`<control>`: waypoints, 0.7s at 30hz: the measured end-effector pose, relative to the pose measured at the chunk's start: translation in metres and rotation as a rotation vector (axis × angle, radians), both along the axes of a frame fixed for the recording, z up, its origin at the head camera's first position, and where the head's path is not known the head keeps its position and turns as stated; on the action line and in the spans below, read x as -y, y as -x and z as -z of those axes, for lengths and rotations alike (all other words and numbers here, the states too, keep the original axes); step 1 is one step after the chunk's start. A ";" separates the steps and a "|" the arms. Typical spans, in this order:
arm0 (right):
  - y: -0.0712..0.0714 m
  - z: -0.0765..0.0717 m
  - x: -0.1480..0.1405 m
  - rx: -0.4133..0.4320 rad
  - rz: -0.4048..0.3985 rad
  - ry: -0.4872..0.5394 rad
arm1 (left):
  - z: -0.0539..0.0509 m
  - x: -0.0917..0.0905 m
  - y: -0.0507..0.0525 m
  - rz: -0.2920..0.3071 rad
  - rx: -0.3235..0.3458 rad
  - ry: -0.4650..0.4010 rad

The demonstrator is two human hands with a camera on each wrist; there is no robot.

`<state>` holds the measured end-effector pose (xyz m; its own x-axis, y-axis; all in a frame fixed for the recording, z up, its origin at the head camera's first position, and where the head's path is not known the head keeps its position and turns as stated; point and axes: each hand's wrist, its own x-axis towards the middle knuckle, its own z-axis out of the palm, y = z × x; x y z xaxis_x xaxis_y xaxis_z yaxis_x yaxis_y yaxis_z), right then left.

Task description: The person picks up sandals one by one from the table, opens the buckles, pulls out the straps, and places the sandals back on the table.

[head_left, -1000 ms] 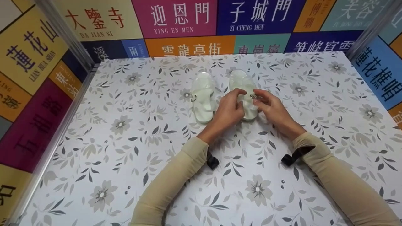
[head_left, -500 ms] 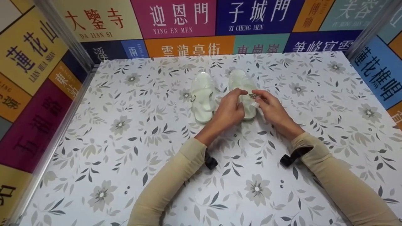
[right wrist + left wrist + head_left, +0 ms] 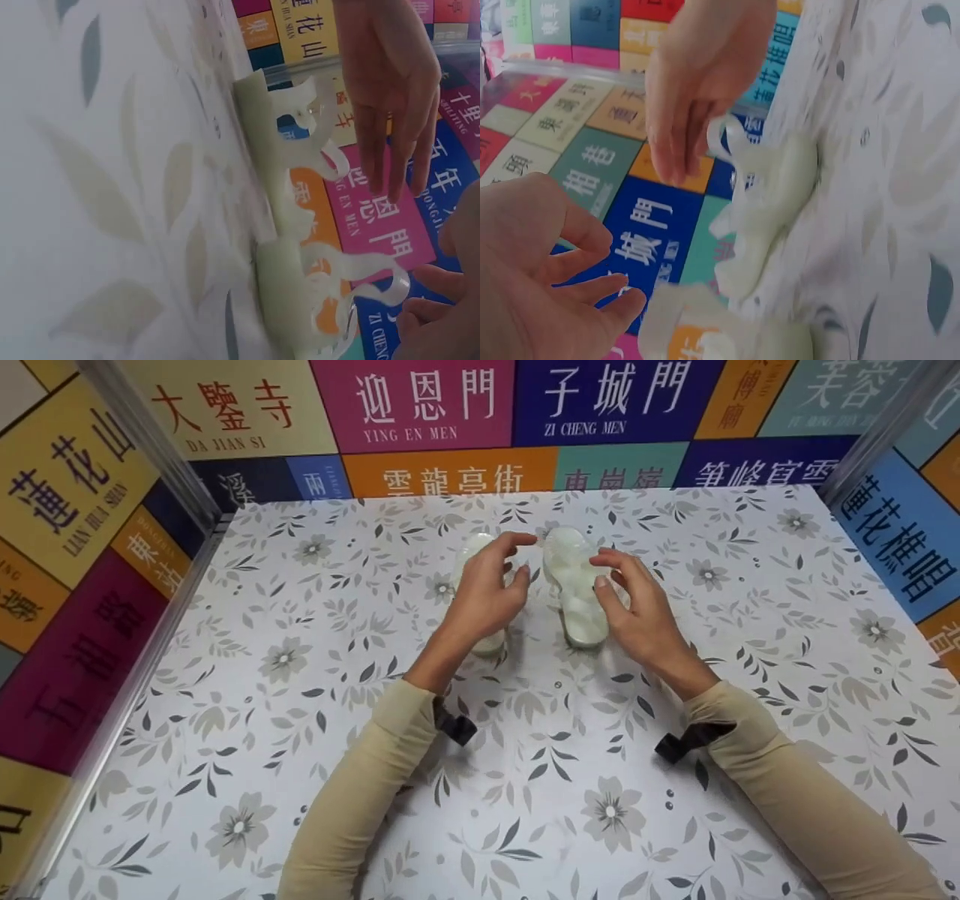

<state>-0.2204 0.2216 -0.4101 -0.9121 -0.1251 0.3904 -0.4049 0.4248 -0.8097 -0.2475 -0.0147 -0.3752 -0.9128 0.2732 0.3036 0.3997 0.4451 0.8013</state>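
Note:
Two pale green sandals lie side by side on the patterned tabletop. Over the left sandal (image 3: 490,643) hovers my left hand (image 3: 487,589), fingers loosely bent and holding nothing; it hides most of that sandal in the head view. My right hand (image 3: 641,611) is at the outer side of the right sandal (image 3: 581,611), its fingers relaxed. In the right wrist view, a loose strap (image 3: 394,281) of the nearer sandal curls up close to the right fingertips; whether they touch cannot be told. The farther sandal (image 3: 259,127) also has a raised strap.
A white tabletop (image 3: 360,810) with grey flowers and leaves spreads around the sandals. Behind it stands a wall (image 3: 427,405) of coloured panels with Chinese lettering, with more panels along both sides. A metal frame edge (image 3: 112,750) runs along the left side.
My left hand has left the right sandal and moved left over the left one. My right hand has let go of the right sandal's buckle strap, its fingers loosening.

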 end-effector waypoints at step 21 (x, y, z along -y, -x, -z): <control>0.006 0.006 0.083 0.234 -0.136 0.046 | 0.034 0.064 0.027 -0.273 0.142 0.019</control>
